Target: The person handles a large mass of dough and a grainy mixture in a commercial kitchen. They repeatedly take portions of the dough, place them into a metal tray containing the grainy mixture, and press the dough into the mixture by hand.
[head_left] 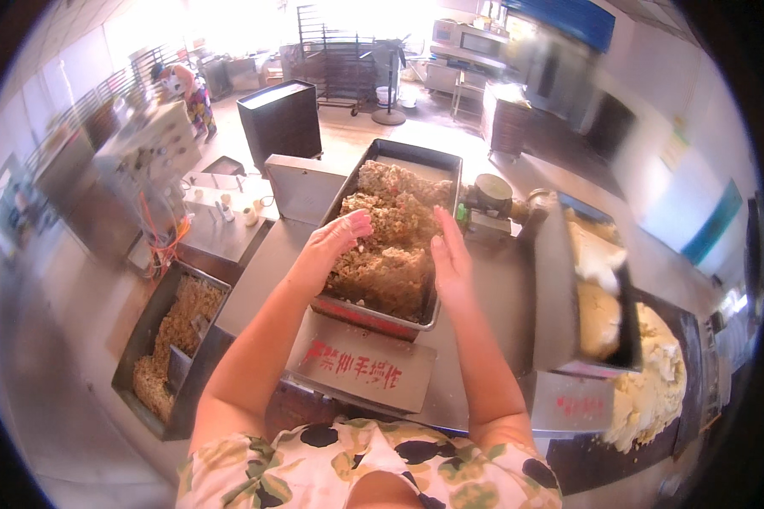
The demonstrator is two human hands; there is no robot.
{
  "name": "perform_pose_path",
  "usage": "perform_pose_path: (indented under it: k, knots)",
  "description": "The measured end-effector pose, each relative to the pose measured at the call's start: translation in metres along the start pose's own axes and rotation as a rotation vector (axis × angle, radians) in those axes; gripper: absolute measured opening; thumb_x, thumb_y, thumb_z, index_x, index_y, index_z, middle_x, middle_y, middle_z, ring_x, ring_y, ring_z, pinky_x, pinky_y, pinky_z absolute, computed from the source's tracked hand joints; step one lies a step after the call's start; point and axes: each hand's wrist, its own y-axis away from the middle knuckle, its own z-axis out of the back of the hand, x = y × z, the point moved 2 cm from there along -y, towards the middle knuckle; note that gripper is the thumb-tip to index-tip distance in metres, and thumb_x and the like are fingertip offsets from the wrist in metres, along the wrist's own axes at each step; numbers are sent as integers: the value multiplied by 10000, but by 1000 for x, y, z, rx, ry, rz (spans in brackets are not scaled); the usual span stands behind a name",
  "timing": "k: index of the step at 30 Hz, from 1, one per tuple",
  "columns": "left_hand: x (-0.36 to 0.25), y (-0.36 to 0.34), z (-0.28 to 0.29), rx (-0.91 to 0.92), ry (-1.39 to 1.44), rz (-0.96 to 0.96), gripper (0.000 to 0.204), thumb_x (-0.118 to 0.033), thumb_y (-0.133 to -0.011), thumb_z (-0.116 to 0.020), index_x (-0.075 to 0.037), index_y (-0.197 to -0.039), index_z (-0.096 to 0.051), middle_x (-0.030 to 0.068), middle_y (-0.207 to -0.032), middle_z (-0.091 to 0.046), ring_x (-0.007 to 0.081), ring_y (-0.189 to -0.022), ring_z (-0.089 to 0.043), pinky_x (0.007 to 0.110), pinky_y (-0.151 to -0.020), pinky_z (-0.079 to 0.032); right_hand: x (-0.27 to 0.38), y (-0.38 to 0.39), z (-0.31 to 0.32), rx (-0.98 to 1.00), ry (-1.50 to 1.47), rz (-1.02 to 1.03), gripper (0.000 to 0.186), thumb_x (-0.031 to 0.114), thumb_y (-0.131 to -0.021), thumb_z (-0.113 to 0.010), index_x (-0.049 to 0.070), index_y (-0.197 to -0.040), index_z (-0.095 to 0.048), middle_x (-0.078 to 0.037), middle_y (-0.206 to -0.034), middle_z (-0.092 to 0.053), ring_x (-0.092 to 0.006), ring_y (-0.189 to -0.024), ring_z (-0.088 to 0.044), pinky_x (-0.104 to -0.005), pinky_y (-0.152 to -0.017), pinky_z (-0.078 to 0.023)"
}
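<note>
A deep metal hopper [450, 170] stands in front of me, heaped with a brown, crumbly filling mixture [390, 204] with small lumps in it. Over its left side I hold my left hand [341, 235], fingers stretched out and nothing in them. My right hand [450, 252] is at the right rim, palm turned inward, fingers straight and likewise holding nothing. Whether either hand touches the mixture I cannot tell. Below the hopper's near edge is a metal panel [361, 360] with red lettering.
At my right stands a second hopper [556, 297] with pale dough [598, 314]; more dough [654, 373] lies on a dark surface beyond it. A metal bin [127, 373] of similar brown mixture sits low left. Another person [197, 97] is far left, near a dark cabinet [284, 123].
</note>
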Motion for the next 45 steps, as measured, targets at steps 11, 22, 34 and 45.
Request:
perform_pose_path:
  k: [11, 22, 34, 45]
  knots:
    - [-4, 2, 14, 29, 373, 55, 632, -524, -1023, -263, -51, -1416, -409, 85, -1414, -499, 204, -1318, -437, 362, -1044, -320, 28, -12, -31, 295, -8, 121, 426, 226, -996, -478, 15, -1366, -471, -135, -1489, -384, -281, -1414, -293, -377, -1154, -217]
    - [0, 6, 15, -20, 298, 65, 586, -505, -1023, -309, -52, -1336, -508, 67, -1311, -576, 197, -1233, -500, 363, -1016, -356, 59, 16, -35, 646, 351, 506, 291, 321, -898, -616, 191, -1142, -704, -167, -1483, -350, -412, -1362, -295, -537, -1101, -257]
    - [-2, 4, 11, -156, 70, -79, 363, -172, -885, -666, -1, -1199, -602, 86, -1148, -627, 182, -1050, -580, 307, -919, -463, 45, 9, -34, 363, 300, 373, 118, 82, -793, -709, 32, -879, -647, -116, -1064, -615, -320, -1056, -543, -394, -875, -463]
    - [-6, -23, -51, -214, 481, -64, 308, -101, -948, -544, -33, -1246, -582, 60, -1184, -618, 115, -1097, -553, 261, -896, -440, 58, -14, -39, 53, -362, -189, 375, 261, -1024, -435, 9, -1284, -533, -96, -1293, -552, -194, -1185, -502, -327, -1030, -365]
